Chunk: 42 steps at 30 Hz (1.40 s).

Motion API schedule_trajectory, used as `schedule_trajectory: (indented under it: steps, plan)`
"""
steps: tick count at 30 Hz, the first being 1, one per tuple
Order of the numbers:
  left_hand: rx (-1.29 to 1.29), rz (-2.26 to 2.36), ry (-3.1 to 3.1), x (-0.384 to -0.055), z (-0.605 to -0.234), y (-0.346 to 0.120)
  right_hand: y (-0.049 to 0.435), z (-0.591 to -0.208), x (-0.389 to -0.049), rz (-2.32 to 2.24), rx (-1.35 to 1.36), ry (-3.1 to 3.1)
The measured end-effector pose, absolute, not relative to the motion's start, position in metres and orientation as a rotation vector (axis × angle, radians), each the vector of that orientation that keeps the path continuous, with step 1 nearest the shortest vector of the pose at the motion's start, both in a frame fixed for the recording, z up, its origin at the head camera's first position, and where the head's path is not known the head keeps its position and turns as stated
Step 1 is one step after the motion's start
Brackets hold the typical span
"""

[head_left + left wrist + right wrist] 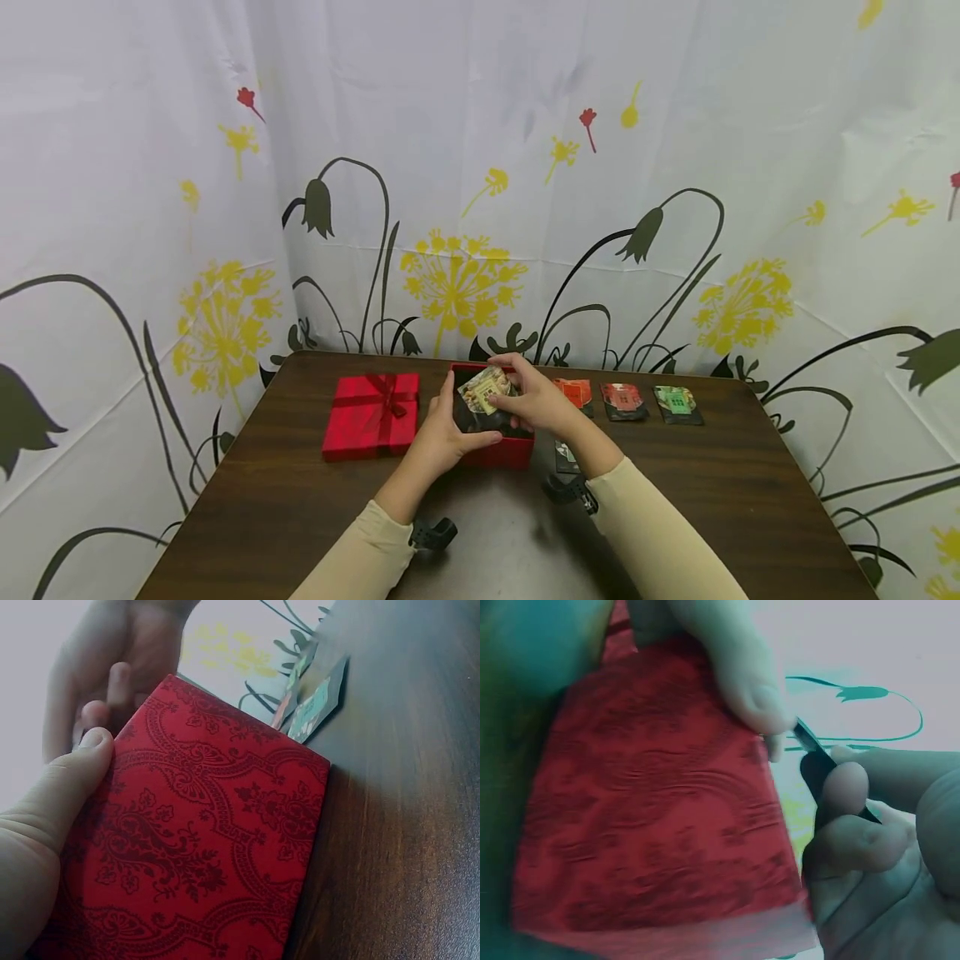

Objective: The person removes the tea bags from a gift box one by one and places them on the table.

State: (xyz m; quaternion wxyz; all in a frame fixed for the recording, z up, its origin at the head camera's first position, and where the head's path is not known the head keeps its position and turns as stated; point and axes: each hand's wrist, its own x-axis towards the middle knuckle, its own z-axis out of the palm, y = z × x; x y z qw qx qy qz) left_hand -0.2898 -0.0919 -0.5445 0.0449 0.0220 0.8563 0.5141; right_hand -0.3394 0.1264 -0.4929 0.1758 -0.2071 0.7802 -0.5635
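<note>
An open red patterned gift box (498, 454) stands at the middle of the table. My left hand (437, 437) grips its near left corner, the thumb over the front wall, as the left wrist view shows the thumb (90, 757) at the rim. Over the box opening, my right hand (536, 400) pinches a dark packet (483, 390) with a food picture and a pale yellow label. In the right wrist view, a thin dark edge of the packet (814, 746) shows between the fingers. The packet and both hands hide most of the inside of the box.
Left of the box lies its red lid (360, 417) with a ribbon bow. To the right are an orange packet (576, 392), a red packet (624, 400) and a green packet (678, 404). A dark and white packet (566, 458) is partly behind the right wrist. A flowered curtain (465, 167) hangs behind.
</note>
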Motion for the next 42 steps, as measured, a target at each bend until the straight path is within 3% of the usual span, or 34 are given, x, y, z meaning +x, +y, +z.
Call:
schedule_trajectory:
  steps: [15,29,42]
  plan:
    - [0.047,1.56,2.641,-0.287,-0.546,-0.09,0.156,-0.511,-0.296,-1.893,-0.426,2.298]
    - [0.05,1.566,2.653,-0.287,-0.542,-0.089,0.177,-0.528,-0.26,-2.059,-0.061,2.36]
    - [0.041,1.562,2.647,-0.287,-0.545,-0.088,0.231,-0.553,-0.238,-2.077,0.26,2.594]
